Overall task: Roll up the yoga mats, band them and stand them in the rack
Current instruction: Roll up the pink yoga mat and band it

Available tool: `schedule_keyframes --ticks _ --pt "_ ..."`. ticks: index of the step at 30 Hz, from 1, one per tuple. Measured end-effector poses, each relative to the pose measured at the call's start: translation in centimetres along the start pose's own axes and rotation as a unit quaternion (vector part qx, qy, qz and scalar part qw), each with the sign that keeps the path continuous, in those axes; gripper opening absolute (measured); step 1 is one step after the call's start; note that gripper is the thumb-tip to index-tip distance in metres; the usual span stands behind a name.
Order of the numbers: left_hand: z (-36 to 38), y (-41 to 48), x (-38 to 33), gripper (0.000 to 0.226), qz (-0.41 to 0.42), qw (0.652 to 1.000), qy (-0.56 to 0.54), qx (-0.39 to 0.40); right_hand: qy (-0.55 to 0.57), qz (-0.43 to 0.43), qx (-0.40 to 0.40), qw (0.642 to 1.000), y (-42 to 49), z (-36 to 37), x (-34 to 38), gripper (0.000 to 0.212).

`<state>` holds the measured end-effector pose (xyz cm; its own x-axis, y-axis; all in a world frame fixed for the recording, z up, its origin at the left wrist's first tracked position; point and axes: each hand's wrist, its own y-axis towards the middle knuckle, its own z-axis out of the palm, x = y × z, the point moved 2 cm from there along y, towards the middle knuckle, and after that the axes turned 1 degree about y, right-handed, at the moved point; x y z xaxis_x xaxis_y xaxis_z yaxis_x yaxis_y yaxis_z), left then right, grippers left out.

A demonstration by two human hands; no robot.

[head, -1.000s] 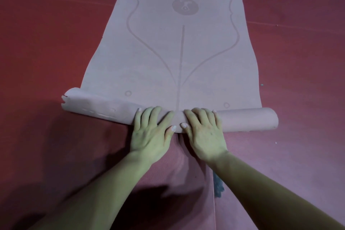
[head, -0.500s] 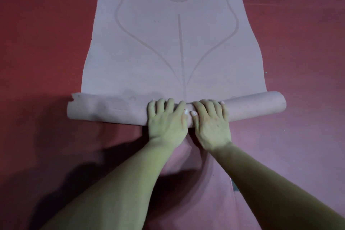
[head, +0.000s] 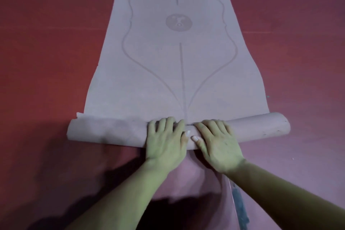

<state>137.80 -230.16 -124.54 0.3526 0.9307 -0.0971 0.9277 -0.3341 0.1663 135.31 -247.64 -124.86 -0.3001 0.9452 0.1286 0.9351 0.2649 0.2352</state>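
Pressed left hand (head: 165, 142) and right hand (head: 217, 144) flat, side by side, on roll (head: 112, 132), lower centre. Judged rolling early; called next for even push up yoga mat (head: 179, 73).

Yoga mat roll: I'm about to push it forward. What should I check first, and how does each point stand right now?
1. Hands on the roll: the left hand and right hand press side by side at its middle. Ok.
2. Neatness of the left end: it looks loose and ragged, with a corner sticking out. Not ok.
3. Neatness of the right end: round and tidy. Ok.
4. Path over the flat mat ahead: smooth, nothing lying on it. Ok.
5. Roll square to the printed centre line: the wide-angle view bends it. Cannot tell.
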Motion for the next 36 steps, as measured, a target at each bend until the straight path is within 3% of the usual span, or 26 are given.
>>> schedule_keyframes --ticks 10,15,19,28,36 --pt "0.0 -1.3 -0.3 0.039 -0.056 0.997 0.0 -0.048 0.004 0.004 0.007 1.0 0.7 0.0 -0.3 0.047" --pt "0.3 -0.2 -0.3 0.033 -0.067 0.997 0.014 -0.034 0.018 -0.022 0.002 1.0 0.3 -0.3 -0.6 0.057" --pt "0.1 1.3 -0.1 0.036 -0.076 0.997 0.01 -0.015 0.02 -0.018 -0.023 0.999 1.0 0.3 -0.7 0.051" --pt "0.8 -0.4 0.4 0.032 0.021 0.994 0.007 -0.104 0.001 -0.025 -0.028 0.999 1.8 0.6 -1.0 0.05" --pt "1.2 2.3 0.8 0.034 0.011 0.997 0.043 -0.059 -0.015 0.004 -0.037 0.999 1.7 0.6 -0.4 0.05"
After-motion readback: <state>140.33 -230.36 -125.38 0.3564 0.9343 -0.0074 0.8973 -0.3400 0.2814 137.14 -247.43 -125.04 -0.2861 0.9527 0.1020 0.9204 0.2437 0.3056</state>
